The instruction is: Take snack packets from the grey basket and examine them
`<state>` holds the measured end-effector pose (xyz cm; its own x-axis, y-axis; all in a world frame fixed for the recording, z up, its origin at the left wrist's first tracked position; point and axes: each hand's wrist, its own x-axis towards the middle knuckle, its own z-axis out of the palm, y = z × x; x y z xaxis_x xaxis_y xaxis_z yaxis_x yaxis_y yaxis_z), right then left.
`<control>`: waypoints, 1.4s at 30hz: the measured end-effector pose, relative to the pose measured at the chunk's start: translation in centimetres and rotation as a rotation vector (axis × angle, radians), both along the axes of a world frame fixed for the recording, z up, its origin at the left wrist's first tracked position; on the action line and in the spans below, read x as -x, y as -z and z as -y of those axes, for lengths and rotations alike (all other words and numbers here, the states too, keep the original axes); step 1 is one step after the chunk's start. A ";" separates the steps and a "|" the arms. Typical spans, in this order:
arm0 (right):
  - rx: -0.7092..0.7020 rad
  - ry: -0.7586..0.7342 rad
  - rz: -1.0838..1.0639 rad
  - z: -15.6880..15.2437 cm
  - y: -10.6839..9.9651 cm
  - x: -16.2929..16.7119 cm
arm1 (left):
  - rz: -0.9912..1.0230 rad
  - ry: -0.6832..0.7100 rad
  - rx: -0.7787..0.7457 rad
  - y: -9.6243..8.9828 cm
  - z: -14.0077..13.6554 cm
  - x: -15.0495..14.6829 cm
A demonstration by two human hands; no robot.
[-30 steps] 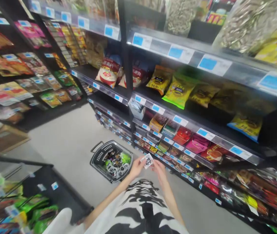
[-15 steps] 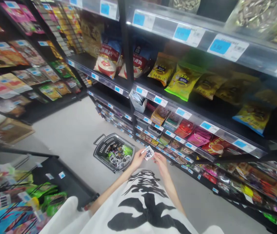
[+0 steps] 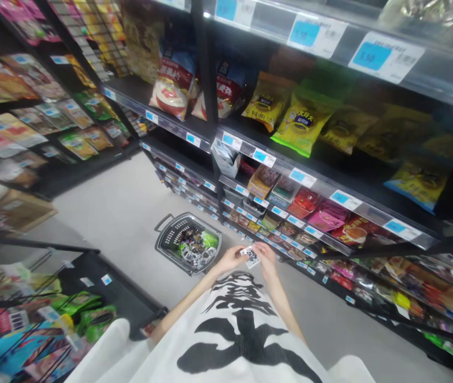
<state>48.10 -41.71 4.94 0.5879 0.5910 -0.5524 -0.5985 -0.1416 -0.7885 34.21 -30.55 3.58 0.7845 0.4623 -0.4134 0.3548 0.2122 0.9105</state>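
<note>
In front of my shirt I hold a small white card with a printed black code (image 3: 252, 257). My left hand (image 3: 232, 258) pinches the card at its left edge. On the other side, the fingers of my right hand (image 3: 265, 254) close on its upper right edge. Just beyond my left hand, a dark grey shopping basket (image 3: 166, 234) stands on the floor, with small wrapped items and a green packet in it.
Shelves with price labels (image 3: 302, 176) run along the right, holding yellow snack bags (image 3: 304, 119) and boxed goods. At lower left, a dark rack (image 3: 118, 287) carries green and blue packets. More packets hang on a left-hand shelf (image 3: 43, 114). Grey floor (image 3: 107, 186) lies between.
My right hand has moved in over the card, closer to my left hand. The card has shifted slightly right and tilted. The view has moved a little.
</note>
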 end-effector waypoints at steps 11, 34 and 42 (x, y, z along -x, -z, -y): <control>-0.041 -0.168 0.014 0.1 0.2 0.9 | -0.025 0.072 -0.043 0.2 0.3 0.3; -0.010 -0.216 0.057 -2.3 1.3 1.3 | -0.075 -0.320 0.397 -2.3 -0.3 2.5; 0.037 -0.300 -0.141 -3.5 3.2 4.2 | -0.114 -0.261 0.273 -0.2 -1.1 5.4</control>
